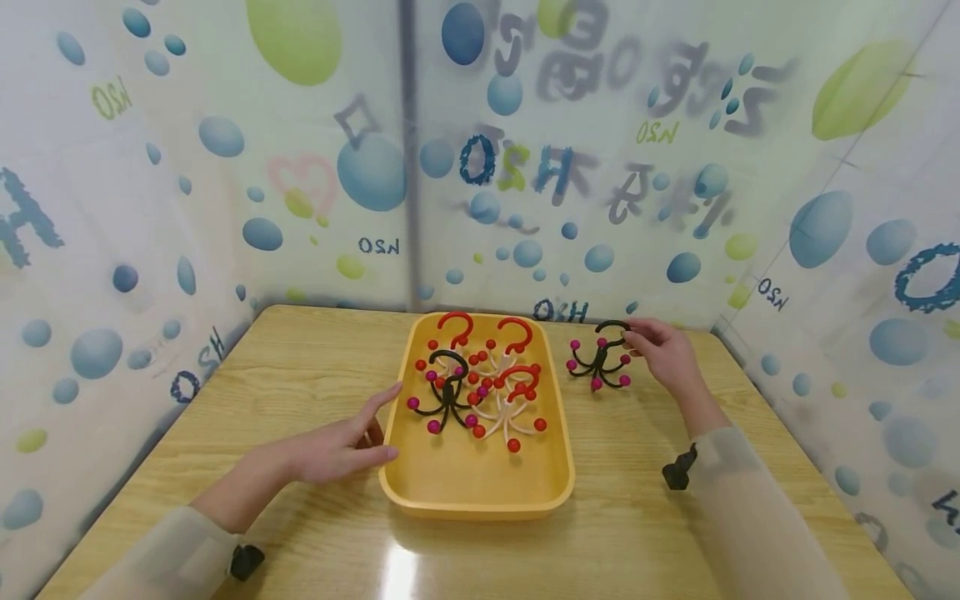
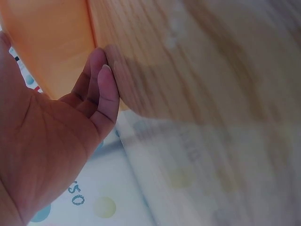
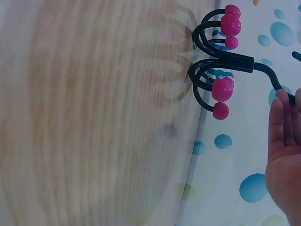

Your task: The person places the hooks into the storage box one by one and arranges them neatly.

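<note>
My right hand point(image 1: 667, 358) pinches the curved hook of a black claw-shaped hanger point(image 1: 600, 360) whose arms end in pink balls. The hanger is upright to the right of a yellow tray point(image 1: 465, 487), and its arms spread downward. In the right wrist view, the fingers point(image 3: 278, 120) meet the hook beyond the stem of the black hanger point(image 3: 230, 62). At the tray's left side, my left hand point(image 1: 330, 454) rests its thumb and index fingertip on the rim. The left wrist view shows its other fingers point(image 2: 107, 89) against the tray's outer wall point(image 2: 51, 42).
Inside the tray stand another black hanger point(image 1: 448, 396) with pink balls and several white hangers with red hooks and red balls, one point(image 1: 506, 410) at the front right. The wooden table point(image 1: 300, 533) meets a patterned curtain point(image 1: 480, 275) at the back.
</note>
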Demonstrator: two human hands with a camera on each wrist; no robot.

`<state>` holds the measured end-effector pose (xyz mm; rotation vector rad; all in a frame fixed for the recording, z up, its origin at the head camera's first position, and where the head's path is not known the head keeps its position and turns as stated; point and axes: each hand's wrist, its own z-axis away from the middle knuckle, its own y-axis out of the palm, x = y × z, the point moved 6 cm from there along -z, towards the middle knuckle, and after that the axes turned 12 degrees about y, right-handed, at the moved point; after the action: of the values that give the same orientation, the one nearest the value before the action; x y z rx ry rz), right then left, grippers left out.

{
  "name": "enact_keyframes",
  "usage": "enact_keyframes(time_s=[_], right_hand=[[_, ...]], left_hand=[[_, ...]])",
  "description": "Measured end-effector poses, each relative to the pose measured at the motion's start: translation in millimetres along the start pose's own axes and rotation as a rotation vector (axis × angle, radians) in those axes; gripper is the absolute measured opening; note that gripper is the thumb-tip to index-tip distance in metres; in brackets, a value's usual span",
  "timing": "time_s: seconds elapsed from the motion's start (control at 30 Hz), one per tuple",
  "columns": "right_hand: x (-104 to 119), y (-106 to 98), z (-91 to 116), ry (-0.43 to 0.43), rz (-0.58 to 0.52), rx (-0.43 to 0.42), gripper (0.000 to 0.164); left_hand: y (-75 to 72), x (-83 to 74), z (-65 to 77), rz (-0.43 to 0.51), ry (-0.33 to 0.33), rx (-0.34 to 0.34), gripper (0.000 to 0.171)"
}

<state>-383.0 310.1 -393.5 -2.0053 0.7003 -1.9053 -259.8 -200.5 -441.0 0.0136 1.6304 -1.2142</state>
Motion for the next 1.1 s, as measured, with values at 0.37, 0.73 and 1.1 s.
enact_keyframes(time_s=[0.37,0.73,1.1], right_hand=[[12.4,-20.1,43.4,-0.038,-0.085,-0.008,0.041],[37.1,-36.4,100.4,-0.099,-0.124,0.012,0.031],[80.1,-32.5,149.8,-0.229,-0.115,0.063,0.026]], left_hand=[[-1.1,-2.3,0.5,-0.018,-0.007,-0.005,0.097],[0.3,-3.3,0.4,-0.005,0.01,-0.011,0.097],[0.0,-2.0,-0.1,-0.01,0.017,-0.017,0.097]])
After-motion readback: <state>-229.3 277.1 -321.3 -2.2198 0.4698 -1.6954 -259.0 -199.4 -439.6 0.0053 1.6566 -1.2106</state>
